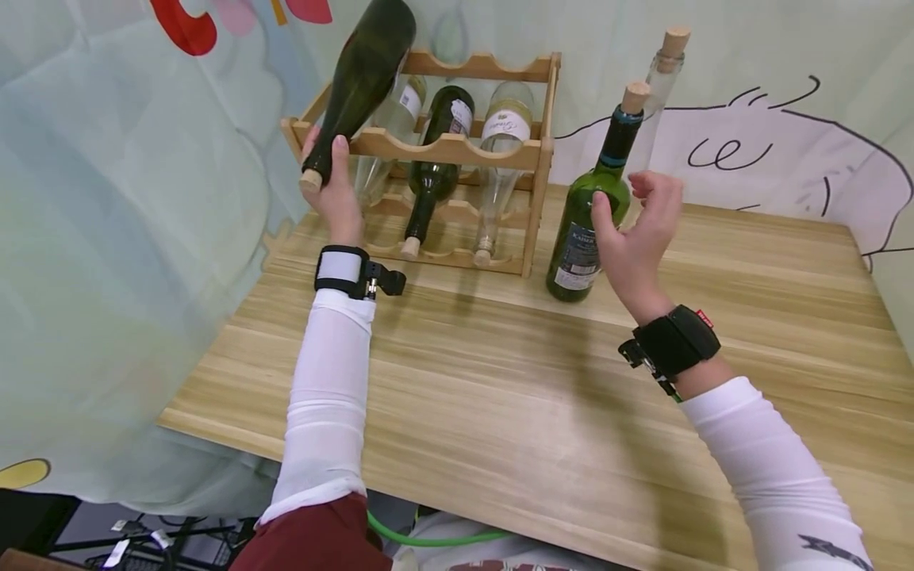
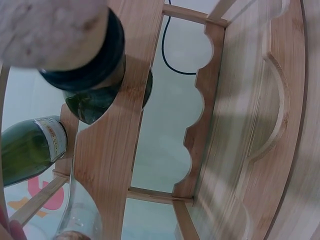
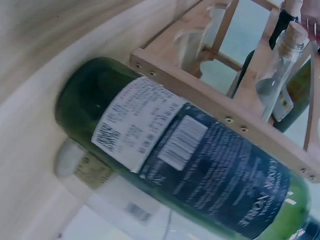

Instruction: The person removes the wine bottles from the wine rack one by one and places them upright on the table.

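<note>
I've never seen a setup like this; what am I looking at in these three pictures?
No robot here: a person works with a bare left hand and right hand. The wide picture comes from a camera on the head, looking forward and down; the other two come from cameras on the wrists. On the table stand a wooden rack with three bottles in it and, to its right, a green bottle with a clear bottle behind it. The left hand holds a dark bottle by the neck at the rack's upper left. The right hand is beside the green bottle; contact is unclear.
</note>
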Demonstrator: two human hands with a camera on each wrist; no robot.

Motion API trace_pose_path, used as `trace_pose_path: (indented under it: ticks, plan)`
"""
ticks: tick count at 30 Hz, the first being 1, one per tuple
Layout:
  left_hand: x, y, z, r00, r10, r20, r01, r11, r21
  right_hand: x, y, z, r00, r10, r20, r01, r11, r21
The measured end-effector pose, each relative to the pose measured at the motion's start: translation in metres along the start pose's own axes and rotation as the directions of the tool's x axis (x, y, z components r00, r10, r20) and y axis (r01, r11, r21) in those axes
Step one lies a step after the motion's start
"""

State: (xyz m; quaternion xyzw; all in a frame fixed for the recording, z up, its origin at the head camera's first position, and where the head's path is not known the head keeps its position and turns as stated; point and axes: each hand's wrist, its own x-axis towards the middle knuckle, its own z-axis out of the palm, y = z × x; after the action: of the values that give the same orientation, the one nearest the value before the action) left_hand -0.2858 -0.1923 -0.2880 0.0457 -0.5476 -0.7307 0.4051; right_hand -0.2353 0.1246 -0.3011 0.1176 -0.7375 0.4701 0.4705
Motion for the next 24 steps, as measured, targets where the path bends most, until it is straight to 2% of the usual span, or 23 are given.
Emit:
trace_pose_path:
  ticks: [4,8,10,14,19,22,24]
  plan:
    - [-0.001,0.002,0.0,1.0,0.009,0.013,-0.009,1.0,-0.005,0.003,-0.009,0.005,0.994,-0.093,0.058,0.092,0.996,0.016]
    - [-0.001,0.004,0.001,1.0,-0.002,0.017,0.002,1.0,-0.005,0.006,-0.017,0.013,0.979,-0.172,0.105,0.166,0.984,0.067]
    - [-0.001,0.005,0.001,1.0,-0.005,0.016,0.005,1.0,-0.006,0.008,-0.02,0.018,0.972,-0.198,0.129,0.188,0.978,0.086]
    - [-0.002,0.005,0.001,1.0,-0.008,0.012,0.008,1.0,-0.007,0.013,-0.026,0.027,0.95,-0.226,0.215,0.219,0.974,0.057]
    - [-0.001,0.004,-0.001,1.0,-0.008,0.008,0.008,1.0,-0.009,0.021,-0.032,0.037,0.892,-0.219,0.396,0.263,0.963,-0.059]
    - [-0.001,0.004,-0.002,1.0,-0.003,0.006,0.003,1.0,-0.002,0.023,-0.035,0.042,0.841,-0.171,0.514,0.282,0.949,-0.145]
    - [-0.002,0.003,-0.003,1.0,-0.004,0.003,0.004,1.0,0.004,0.025,-0.035,0.046,0.799,-0.125,0.588,0.293,0.935,-0.199]
